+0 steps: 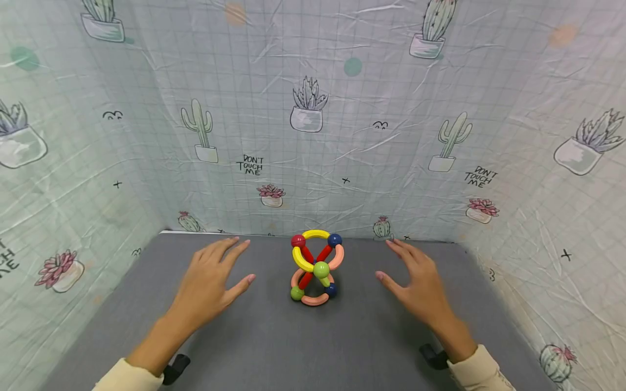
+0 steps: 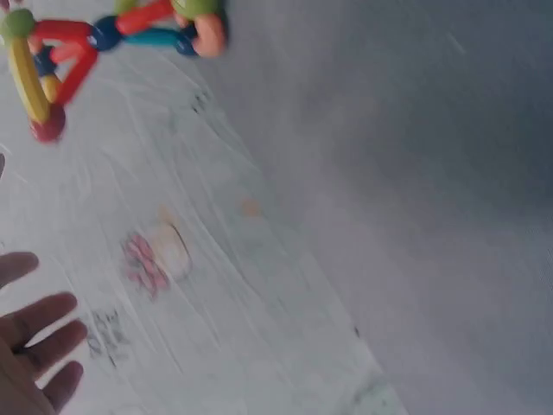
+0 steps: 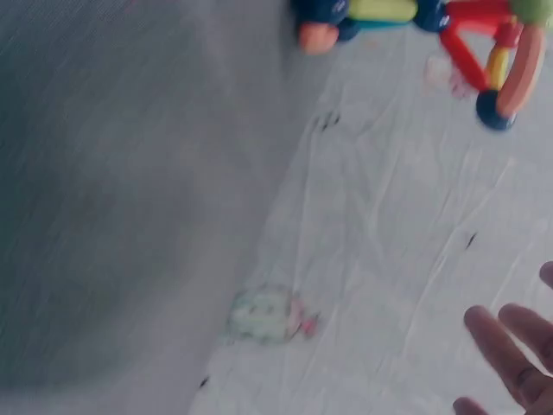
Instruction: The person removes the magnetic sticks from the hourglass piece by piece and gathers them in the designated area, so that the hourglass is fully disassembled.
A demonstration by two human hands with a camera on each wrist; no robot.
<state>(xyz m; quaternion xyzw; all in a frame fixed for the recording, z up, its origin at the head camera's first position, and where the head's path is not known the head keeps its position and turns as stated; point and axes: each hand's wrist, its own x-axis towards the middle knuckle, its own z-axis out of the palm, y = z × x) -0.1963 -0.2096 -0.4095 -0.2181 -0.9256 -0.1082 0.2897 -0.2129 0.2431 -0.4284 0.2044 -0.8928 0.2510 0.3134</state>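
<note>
A structure of coloured balls and rods (image 1: 321,269) stands upright on the grey table, built of straight and curved pieces in red, yellow, pink, green and blue. To its left my left hand (image 1: 207,282) hovers, fingers apart and touching nothing. On the other side, my right hand (image 1: 420,285) is held likewise, its thumb pointing toward the structure. In the left wrist view the structure (image 2: 104,33) shows at the top left, cut by the edge, with my fingers (image 2: 52,311) below. The right wrist view has the structure (image 3: 432,15) at its top right and my fingertips (image 3: 497,341) lower right.
The grey table (image 1: 313,347) meets a light cloth backdrop (image 1: 342,206) printed with potted cacti, which rises behind it and along both sides. Black wrist straps (image 1: 176,369) sit at the cuffs of the cream sleeves (image 1: 129,376).
</note>
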